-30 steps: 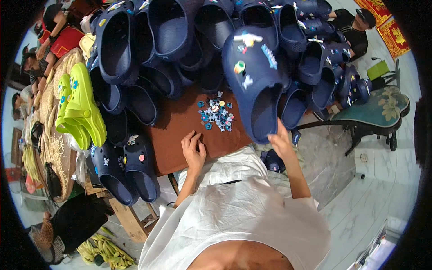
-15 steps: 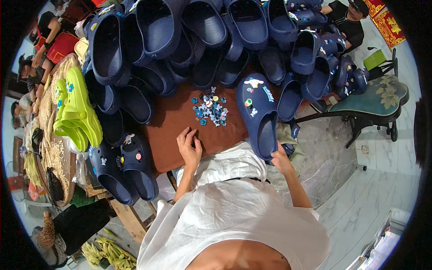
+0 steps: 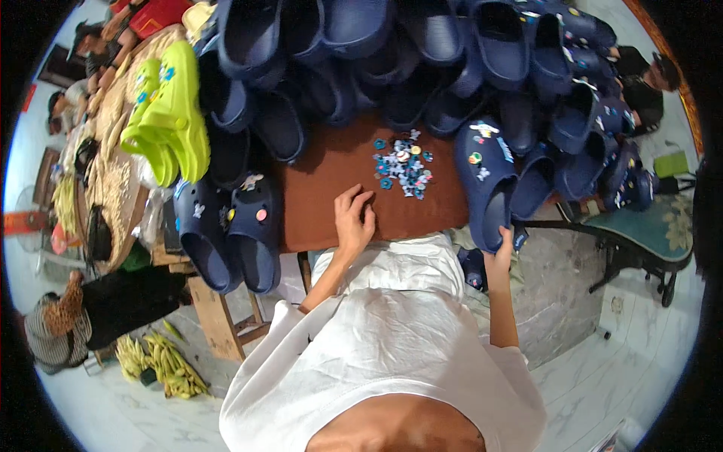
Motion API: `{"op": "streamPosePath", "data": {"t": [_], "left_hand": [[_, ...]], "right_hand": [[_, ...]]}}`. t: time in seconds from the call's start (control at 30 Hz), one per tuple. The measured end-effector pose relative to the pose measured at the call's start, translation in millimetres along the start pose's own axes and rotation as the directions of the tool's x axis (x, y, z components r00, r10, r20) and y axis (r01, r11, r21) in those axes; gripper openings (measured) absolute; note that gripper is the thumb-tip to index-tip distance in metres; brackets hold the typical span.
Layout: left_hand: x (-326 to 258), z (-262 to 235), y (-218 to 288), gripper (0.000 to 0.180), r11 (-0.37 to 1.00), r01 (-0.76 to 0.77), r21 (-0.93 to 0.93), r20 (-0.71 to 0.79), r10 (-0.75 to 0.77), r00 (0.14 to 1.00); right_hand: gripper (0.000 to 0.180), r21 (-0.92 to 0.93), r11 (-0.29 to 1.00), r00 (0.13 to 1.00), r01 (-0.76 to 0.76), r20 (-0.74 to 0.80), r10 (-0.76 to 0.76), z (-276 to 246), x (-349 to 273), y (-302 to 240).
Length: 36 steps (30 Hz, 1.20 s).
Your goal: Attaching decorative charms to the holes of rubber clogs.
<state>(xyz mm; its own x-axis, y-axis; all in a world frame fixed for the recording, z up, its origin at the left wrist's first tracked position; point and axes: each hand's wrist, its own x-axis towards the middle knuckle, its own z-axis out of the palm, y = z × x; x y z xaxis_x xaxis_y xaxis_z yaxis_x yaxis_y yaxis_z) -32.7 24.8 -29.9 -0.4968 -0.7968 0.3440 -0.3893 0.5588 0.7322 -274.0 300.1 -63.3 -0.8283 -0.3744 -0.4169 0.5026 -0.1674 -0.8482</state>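
My right hand (image 3: 498, 252) grips the heel end of a navy clog (image 3: 482, 181), which points away from me at the right side of the brown table (image 3: 324, 203). Several charms show on the clog's upper: a white figure, a round one and a blue piece along the side. My left hand (image 3: 354, 220) rests at the table's near edge, fingers loosely bent and a little apart, with nothing seen in it. Just beyond it lies a loose pile of small charms (image 3: 407, 169), mostly blue and white, with some flower-shaped ones.
Many undecorated navy clogs (image 3: 444, 34) are stacked along the far side. A decorated navy pair (image 3: 254, 233) sits at the left, below lime-green clogs (image 3: 177, 113). At right stands a green floral chair (image 3: 651, 226). Other people (image 3: 648, 83) sit around; corn cobs (image 3: 169, 365) lie on the floor.
The whole view has turned, so the table and clogs appear farther right. Against the table, both hands and the held clog have hardly moved.
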Motion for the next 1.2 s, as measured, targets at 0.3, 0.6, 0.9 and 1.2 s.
{"op": "streamPosePath", "data": {"t": [0.3,0.6,0.9,1.2], "left_hand": [[1,1,0,0.029,0.998,-0.053,-0.04,-0.025,0.052,0.998],[2,-2,-6,0.03,0.999,-0.043,-0.016,-0.029,0.043,0.999],[1,-31,7,0.029,0.964,0.169,-0.204,0.007,-0.171,0.985],[-3,-120,15,0.023,0.959,0.252,-0.133,-0.521,-0.284,0.805]], "right_hand": [[0.05,-0.573,0.786,0.816,0.231,-0.325,-0.477,20,-24,-12],[0.024,-0.634,0.227,0.607,0.739,0.482,-0.632,115,-52,-36],[0.04,-0.555,0.095,0.545,0.826,0.746,-0.383,204,-14,22],[0.035,-0.518,0.041,0.494,0.854,0.785,-0.374,207,-5,49]]}}
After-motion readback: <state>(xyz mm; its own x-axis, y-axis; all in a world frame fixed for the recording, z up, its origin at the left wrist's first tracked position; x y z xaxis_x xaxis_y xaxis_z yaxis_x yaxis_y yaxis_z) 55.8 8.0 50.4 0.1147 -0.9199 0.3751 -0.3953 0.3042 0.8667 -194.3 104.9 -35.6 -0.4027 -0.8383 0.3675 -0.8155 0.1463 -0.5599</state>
